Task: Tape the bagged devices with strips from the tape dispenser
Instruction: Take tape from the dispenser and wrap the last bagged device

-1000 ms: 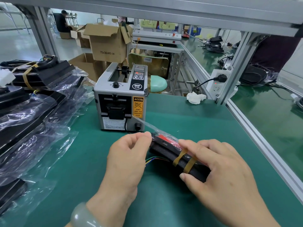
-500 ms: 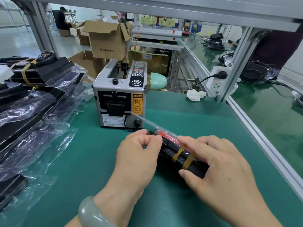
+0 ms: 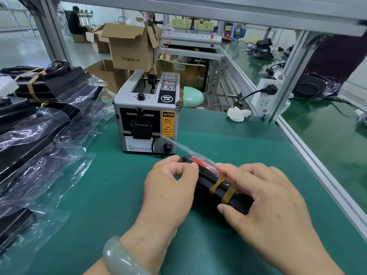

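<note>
Bagged device (image 3: 206, 185), a black unit with a red patch at its far end and two tan rubber bands (image 3: 217, 184) round its middle, lies on the green bench mat (image 3: 111, 195) near the middle of the surface. It is just in front of the tape dispenser (image 3: 147, 116) and slightly to its right.

In the head view the left hand (image 3: 168, 187) has its fingers curled. Its thumb and forefinger are pressed together on the clear bag at the device's left end. The right hand (image 3: 270, 201) is clamped over the device from the right: the fingers lie across its top by the bands and the thumb presses its near side. A tail of clear film (image 3: 174, 144) rises from the far end of the device toward the dispenser's front; whether it is bag flap or tape strip cannot be told. A pale green bangle (image 3: 119, 257) sits on the left wrist.

The tape dispenser, a grey box with a yellow caution label, stands toward the far edge of the mat with its outlet facing the person. Along the left edge lies a pile of more bagged devices (image 3: 39, 135), black units in crinkled clear plastic. A crumpled white tissue (image 3: 238, 114) rests near the far right corner, beside an aluminium post carrying a white power strip (image 3: 265, 96) with a black plug in it. Beyond the far edge stands an open cardboard box (image 3: 130, 48).
</note>
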`<state>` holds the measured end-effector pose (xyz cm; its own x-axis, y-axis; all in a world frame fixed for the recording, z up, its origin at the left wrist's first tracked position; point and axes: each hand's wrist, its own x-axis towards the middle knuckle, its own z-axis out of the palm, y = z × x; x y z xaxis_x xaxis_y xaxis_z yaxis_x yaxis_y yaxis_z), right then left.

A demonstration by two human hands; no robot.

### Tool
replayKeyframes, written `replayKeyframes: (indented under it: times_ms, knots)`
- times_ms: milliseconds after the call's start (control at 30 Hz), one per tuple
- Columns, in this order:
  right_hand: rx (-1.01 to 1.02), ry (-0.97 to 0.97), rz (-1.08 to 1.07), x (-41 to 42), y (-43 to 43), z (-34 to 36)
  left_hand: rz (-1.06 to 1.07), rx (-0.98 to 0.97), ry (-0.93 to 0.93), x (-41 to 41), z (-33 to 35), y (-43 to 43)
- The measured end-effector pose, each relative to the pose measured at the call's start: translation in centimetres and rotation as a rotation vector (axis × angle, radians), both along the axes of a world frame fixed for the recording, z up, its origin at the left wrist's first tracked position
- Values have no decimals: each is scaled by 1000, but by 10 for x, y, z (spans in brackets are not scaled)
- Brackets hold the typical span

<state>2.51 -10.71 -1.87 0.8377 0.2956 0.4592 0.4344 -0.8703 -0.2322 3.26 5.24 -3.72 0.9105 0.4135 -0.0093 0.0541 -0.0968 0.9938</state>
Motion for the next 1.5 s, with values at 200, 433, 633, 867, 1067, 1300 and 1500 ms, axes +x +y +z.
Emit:
replayKeyframes:
  times_ms: [200,433,633,867,1067,1300,1500]
  knots:
    - [-3,20,6,-1,1,1,18,27,10,2,-2,-2]
    - [3,-1,21,1,-1,0,49,-22,25,6,-2,-1]
    - [34,3,32,2,-3,2,-190,-383,198,18,4,20]
    - [77,1,39,3,-4,4,-331,-146,102,23,-4,21]
    - [179,49,92,6,-7,5,-460,-189,104,30,2,25]
    - [434,169,127,12,-17,4,-586,-132,45,31,2,47]
    - [1005,257,380,21,-30,2,-461,-295,57,29,-7,58]
